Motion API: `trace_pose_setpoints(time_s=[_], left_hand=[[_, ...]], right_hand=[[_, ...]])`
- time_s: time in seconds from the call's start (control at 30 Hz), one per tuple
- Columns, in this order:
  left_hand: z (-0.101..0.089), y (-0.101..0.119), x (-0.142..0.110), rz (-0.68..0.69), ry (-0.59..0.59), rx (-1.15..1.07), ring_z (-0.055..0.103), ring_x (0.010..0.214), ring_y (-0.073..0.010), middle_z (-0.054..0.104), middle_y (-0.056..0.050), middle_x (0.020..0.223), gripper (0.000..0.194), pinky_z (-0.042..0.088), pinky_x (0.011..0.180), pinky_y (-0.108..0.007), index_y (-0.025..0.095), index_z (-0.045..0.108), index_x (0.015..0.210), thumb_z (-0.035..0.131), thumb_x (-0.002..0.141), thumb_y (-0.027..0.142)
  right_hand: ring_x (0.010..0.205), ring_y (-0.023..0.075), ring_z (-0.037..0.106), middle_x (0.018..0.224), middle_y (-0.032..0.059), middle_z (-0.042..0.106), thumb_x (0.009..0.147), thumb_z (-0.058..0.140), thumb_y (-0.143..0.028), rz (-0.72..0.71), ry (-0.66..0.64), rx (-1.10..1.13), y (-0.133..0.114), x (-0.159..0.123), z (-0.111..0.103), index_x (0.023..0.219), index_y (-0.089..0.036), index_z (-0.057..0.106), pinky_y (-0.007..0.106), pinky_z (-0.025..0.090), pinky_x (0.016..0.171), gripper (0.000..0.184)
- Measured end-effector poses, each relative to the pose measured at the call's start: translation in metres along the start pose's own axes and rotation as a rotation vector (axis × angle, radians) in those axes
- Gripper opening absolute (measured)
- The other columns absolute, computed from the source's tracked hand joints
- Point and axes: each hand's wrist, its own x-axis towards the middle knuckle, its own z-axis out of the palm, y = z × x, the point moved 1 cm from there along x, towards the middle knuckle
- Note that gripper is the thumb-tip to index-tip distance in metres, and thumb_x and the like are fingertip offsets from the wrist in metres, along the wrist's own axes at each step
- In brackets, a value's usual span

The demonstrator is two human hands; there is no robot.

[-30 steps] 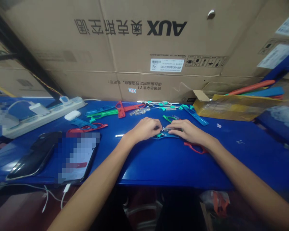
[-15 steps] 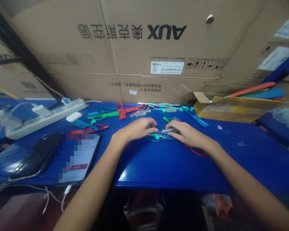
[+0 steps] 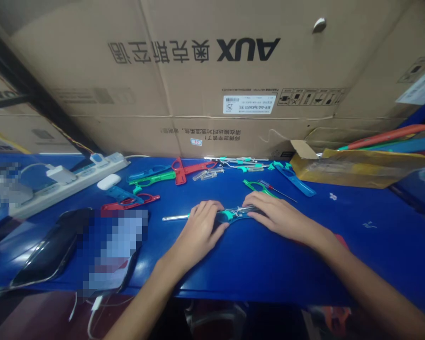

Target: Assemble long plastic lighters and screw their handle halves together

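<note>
A blue plastic handle shell (image 3: 236, 218) lies low over the table between my hands, with thin white wires and a teal plastic clip (image 3: 227, 215) in it. My left hand (image 3: 200, 229) is closed around its left part, thumb at the near edge. A shiny metal rod (image 3: 175, 217) sticks out to the left past my left fingers. My right hand (image 3: 276, 212) pinches the right end, where a clear or grey part shows under the fingers; the rest is covered. Just behind my right hand lie a green handle shell (image 3: 257, 185) and a thin screwdriver (image 3: 283, 193).
Red, green and blue shells (image 3: 194, 167) lie at the back left, beside small clear pieces (image 3: 208, 174) and rods with teal clips (image 3: 248, 165). A power strip (image 3: 67, 184) and phones (image 3: 53, 245) occupy the left. A taped carton (image 3: 368, 167) stands back right.
My left hand has shifted left and nearer, now gripping the shell's left part. The metal rod shows farther out to the left. My right hand keeps its hold; the view has shifted slightly.
</note>
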Motion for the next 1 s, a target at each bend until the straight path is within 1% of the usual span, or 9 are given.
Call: trace_pose_setpoints(time_s=[0.07,0.17,0.37,0.5,0.57,0.73,0.83,0.93,1.0], left_hand=[[-0.002,-0.002,0.001,-0.003,-0.006,-0.026,0.054,0.118,-0.0252,0.060,-0.008,0.123,0.024,0.043,0.101,-0.042,0.023,0.052,0.122,0.056,0.100,0.031],[-0.003,-0.005,0.001,0.004,-0.008,-0.051,0.054,0.117,-0.0252,0.060,-0.007,0.123,0.023,0.043,0.101,-0.042,0.024,0.053,0.121,0.056,0.100,0.030],[0.000,-0.009,0.000,0.004,0.011,-0.091,0.055,0.115,-0.0247,0.061,-0.007,0.120,0.017,0.045,0.100,-0.043,0.023,0.055,0.113,0.060,0.098,0.030],[0.000,-0.010,-0.001,-0.028,0.028,-0.079,0.054,0.116,-0.0253,0.060,-0.008,0.123,0.033,0.045,0.101,-0.044,0.024,0.051,0.127,0.060,0.098,0.034],[-0.001,-0.009,-0.001,-0.025,0.025,-0.060,0.054,0.116,-0.0261,0.060,-0.008,0.126,0.036,0.044,0.102,-0.045,0.025,0.051,0.131,0.059,0.098,0.037],[-0.001,-0.006,0.001,0.005,0.024,-0.044,0.057,0.112,-0.0255,0.063,-0.008,0.120,0.019,0.045,0.099,-0.044,0.024,0.058,0.117,0.056,0.100,0.031],[0.001,-0.008,0.001,0.006,0.054,-0.047,0.058,0.110,-0.0247,0.064,-0.006,0.117,0.017,0.046,0.097,-0.043,0.024,0.058,0.115,0.058,0.099,0.030],[0.004,-0.011,0.000,-0.014,0.079,-0.049,0.057,0.111,-0.0252,0.063,-0.007,0.120,0.027,0.046,0.098,-0.043,0.024,0.055,0.123,0.060,0.098,0.031],[0.005,-0.012,0.000,-0.015,0.073,-0.039,0.056,0.114,-0.0258,0.061,-0.008,0.124,0.030,0.045,0.100,-0.044,0.023,0.054,0.127,0.059,0.098,0.032]], right_hand=[[0.117,0.0249,0.060,0.130,0.0085,0.061,0.103,0.044,-0.031,-0.020,0.033,-0.041,0.001,0.000,0.000,0.120,-0.027,0.063,0.040,0.054,0.091,0.026],[0.114,0.0242,0.061,0.126,0.0082,0.063,0.104,0.042,-0.027,-0.050,0.052,-0.070,0.003,0.001,0.001,0.117,-0.027,0.067,0.040,0.055,0.089,0.029],[0.112,0.0241,0.062,0.123,0.0081,0.064,0.104,0.045,-0.033,-0.070,0.025,-0.084,0.005,0.004,0.002,0.119,-0.027,0.067,0.039,0.055,0.089,0.028],[0.111,0.0249,0.061,0.121,0.0081,0.066,0.104,0.042,-0.033,-0.074,0.021,-0.066,0.007,0.006,0.001,0.120,-0.026,0.068,0.040,0.054,0.091,0.031],[0.112,0.0249,0.061,0.121,0.0079,0.066,0.104,0.042,-0.034,-0.079,0.022,-0.053,0.008,0.006,0.001,0.121,-0.027,0.069,0.040,0.053,0.092,0.032],[0.112,0.0247,0.062,0.120,0.0084,0.066,0.104,0.044,-0.033,-0.100,0.020,-0.028,0.009,0.005,0.002,0.120,-0.026,0.069,0.043,0.052,0.096,0.031],[0.117,0.0258,0.059,0.124,0.0091,0.064,0.103,0.045,-0.031,-0.104,0.031,-0.027,0.007,0.005,0.003,0.129,-0.027,0.064,0.045,0.051,0.099,0.032],[0.122,0.0250,0.056,0.130,0.0088,0.061,0.103,0.045,-0.026,-0.162,0.035,-0.030,0.003,0.006,0.006,0.138,-0.031,0.058,0.046,0.048,0.103,0.038],[0.119,0.0240,0.057,0.130,0.0086,0.060,0.103,0.042,-0.022,-0.204,0.019,-0.021,0.001,0.007,0.008,0.139,-0.032,0.058,0.046,0.048,0.102,0.040]])
